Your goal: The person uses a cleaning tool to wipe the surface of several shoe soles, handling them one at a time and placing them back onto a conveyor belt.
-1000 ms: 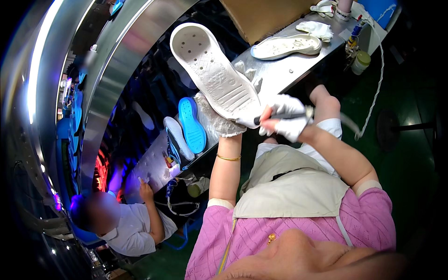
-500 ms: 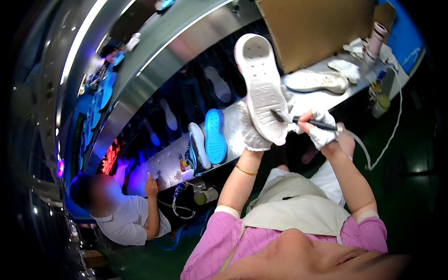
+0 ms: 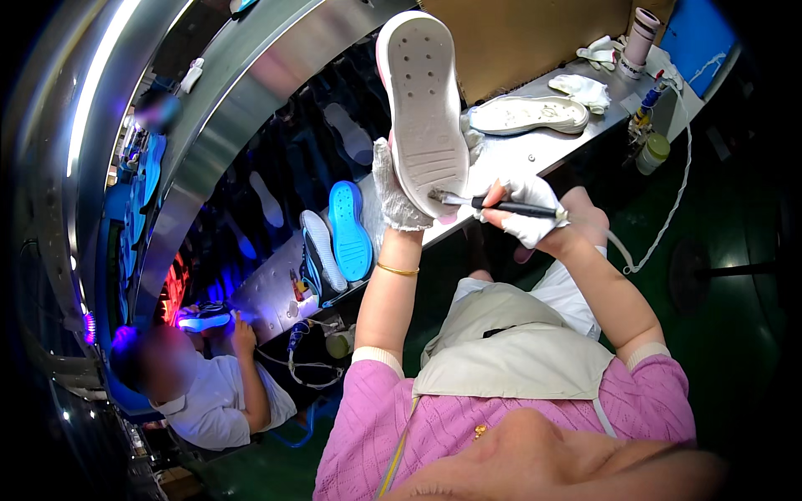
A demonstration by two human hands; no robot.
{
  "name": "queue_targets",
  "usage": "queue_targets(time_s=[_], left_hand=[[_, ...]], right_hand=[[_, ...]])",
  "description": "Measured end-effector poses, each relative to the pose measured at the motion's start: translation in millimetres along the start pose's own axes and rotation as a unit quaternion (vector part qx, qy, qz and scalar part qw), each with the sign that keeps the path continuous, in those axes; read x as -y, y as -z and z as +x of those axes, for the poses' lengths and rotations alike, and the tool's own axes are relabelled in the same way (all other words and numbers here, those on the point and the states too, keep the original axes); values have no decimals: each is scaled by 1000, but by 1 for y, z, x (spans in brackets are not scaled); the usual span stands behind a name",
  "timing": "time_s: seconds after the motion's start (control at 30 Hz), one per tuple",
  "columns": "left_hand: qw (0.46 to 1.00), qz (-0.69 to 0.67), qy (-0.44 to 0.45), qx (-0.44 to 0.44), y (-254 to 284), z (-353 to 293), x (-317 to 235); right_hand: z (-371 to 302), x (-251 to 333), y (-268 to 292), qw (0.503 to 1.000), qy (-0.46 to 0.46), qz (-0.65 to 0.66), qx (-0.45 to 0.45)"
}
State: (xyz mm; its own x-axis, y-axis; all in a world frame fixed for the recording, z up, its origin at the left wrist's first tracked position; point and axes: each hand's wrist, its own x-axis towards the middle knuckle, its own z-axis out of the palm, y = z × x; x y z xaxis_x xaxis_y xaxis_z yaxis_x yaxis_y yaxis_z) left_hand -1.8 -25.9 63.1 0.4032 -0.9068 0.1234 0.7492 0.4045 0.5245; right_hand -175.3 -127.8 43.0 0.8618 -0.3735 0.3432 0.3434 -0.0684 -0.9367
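A white shoe sole (image 3: 423, 100) with small holes and pressed grooves is held up in my left hand (image 3: 399, 194), which wears a whitish knitted glove and wraps round its near end. My right hand (image 3: 535, 194), partly gloved with bare fingertips, is closed on a brush (image 3: 454, 198) with a black handle. The bristles touch the grooved near end of the sole, close to its edge. From the handle's rear a clear tube (image 3: 618, 249) runs off to the right.
On the metal bench (image 3: 535, 159) lie a white sole (image 3: 530, 115), a crumpled white glove (image 3: 581, 90), a blue sole (image 3: 350, 230) and a dark shoe (image 3: 320, 255). A pink cylinder (image 3: 641, 42) and cardboard (image 3: 518, 42) stand behind. At left, a co-worker (image 3: 221, 392) holds a shoe (image 3: 203, 321).
The brush tip has moved toward the near end of the sole, and the sole shows flatter to my view. The whole view has shifted. The co-worker's shoe now shows.
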Motion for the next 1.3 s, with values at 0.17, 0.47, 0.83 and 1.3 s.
queue_targets(time_s=[0.17,0.47,0.83,1.3], left_hand=[[997,-54,37,41,4,5,-7],[996,35,76,-26,7,15,-17],[936,259,211,-115,2,27,-15],[878,385,271,-80,8,29,-10]], right_hand=[[-9,-2,2,975,-146,147,84],[12,20,9,988,121,-92,41],[34,35,21,966,-146,-98,192],[28,36,52,963,-163,-140,161]])
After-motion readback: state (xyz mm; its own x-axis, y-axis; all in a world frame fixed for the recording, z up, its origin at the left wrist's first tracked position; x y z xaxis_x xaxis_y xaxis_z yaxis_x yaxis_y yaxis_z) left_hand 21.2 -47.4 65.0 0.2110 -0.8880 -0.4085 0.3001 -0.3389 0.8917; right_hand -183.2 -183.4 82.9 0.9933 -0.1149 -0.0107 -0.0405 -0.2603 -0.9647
